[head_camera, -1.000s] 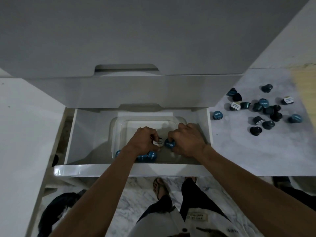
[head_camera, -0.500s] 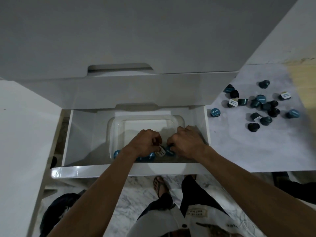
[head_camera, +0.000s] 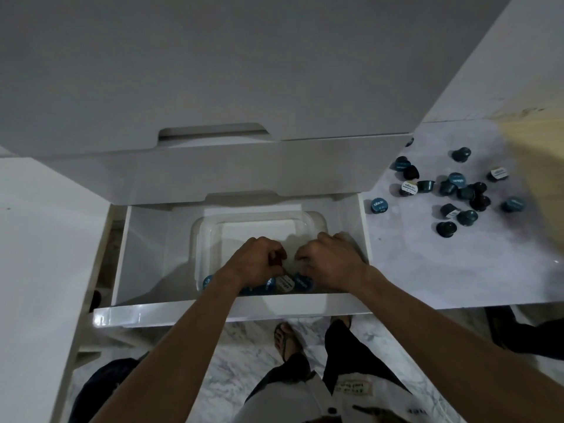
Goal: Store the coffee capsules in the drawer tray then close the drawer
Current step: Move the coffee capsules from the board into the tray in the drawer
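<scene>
Both hands, left hand [head_camera: 254,261] and right hand [head_camera: 331,260], hover curled, seemingly empty, over blue-lidded coffee capsules [head_camera: 300,282] at the near end of the clear plastic tray [head_camera: 201,236] inside the open white drawer [head_camera: 146,239].

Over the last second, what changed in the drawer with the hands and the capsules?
The left hand and right hand set down the capsules they were pinching: the white-lidded capsule and a blue capsule now lie at the near end of the clear tray, and both hands have lifted off with fingers curled. The drawer is still open and the capsules on the counter are untouched.
</scene>
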